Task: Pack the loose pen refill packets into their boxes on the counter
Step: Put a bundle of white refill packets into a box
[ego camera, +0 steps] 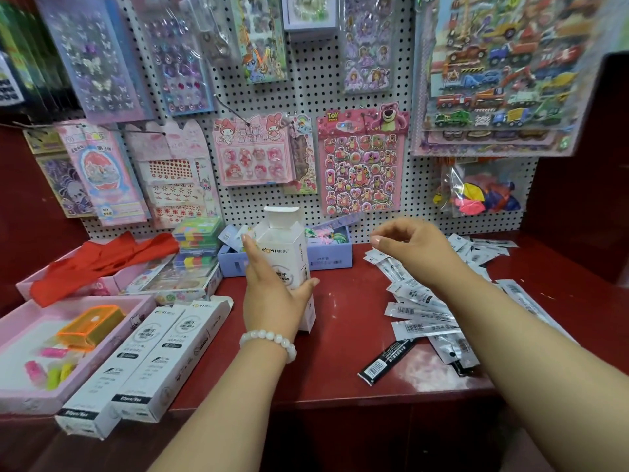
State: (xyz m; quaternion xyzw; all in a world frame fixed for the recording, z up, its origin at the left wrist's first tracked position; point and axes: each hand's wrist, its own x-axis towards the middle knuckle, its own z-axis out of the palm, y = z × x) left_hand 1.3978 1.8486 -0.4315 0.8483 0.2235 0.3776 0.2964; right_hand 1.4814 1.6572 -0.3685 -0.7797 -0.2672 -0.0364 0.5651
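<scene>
The left hand (272, 287) gripped an upright white refill box (289, 264) near the middle of the red counter (333, 369), fingers reaching round its left side and the thumb pressed against its right face. The box's top flap stood open. Its front read "DOMI" beside Chinese characters, with a partly covered code ending "009" lower down. A white bead bracelet (269, 340) circled that wrist.

At about two o'clock from the box, the right hand (413, 247) hovered above the counter with loosely curled fingers, thumb and forefinger close together; whether it pinched anything could not be told.

Below and beyond that hand, from three to four o'clock of the box, lay the scattered refill packets (422, 311), clear sleeves printed with barcodes. One black packet (388, 361) lay at the near edge of the pile, also carrying a barcode.

At seven o'clock from the box, two more white boxes (149, 362) lay flat side by side, marked "DM-009" and "20pcs/Box". Left of them sat a pink tray (20, 335) holding an orange case (92, 325).

Behind, at twelve o'clock, a pegboard (306, 97) held sticker sheets, one headed "TOY STORY" (362, 161).
</scene>
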